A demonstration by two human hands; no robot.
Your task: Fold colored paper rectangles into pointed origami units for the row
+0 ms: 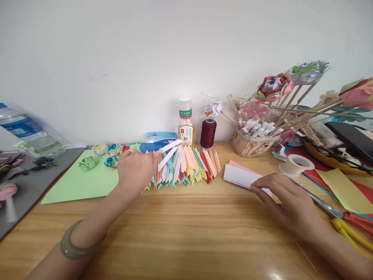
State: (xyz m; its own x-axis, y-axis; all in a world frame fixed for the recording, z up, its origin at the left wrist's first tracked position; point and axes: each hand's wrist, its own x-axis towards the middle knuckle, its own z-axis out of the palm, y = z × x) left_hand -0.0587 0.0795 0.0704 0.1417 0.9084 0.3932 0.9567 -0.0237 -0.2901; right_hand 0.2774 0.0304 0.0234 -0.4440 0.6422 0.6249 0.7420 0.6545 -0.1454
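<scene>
My left hand [136, 169] is closed at the left end of a row of folded paper pieces [186, 165] in white, peach, teal, yellow and red. Its fingertips pinch a folded white paper strip [171, 145] that points up to the right above the row. My right hand [287, 204] bends over a stack of white paper slips [240, 175], with thumb and fingertips pinched on the near right corner. A pink slip [243, 166] shows beneath the white ones.
Left lie a green sheet [78, 186] with paper rosettes and a tilted water bottle [29, 132]. Behind stand a drink bottle [186, 124], maroon thread cone [208, 133] and wooden basket [253, 144] of paper flowers. Right are a white spool [295, 165] and scissors [332, 210].
</scene>
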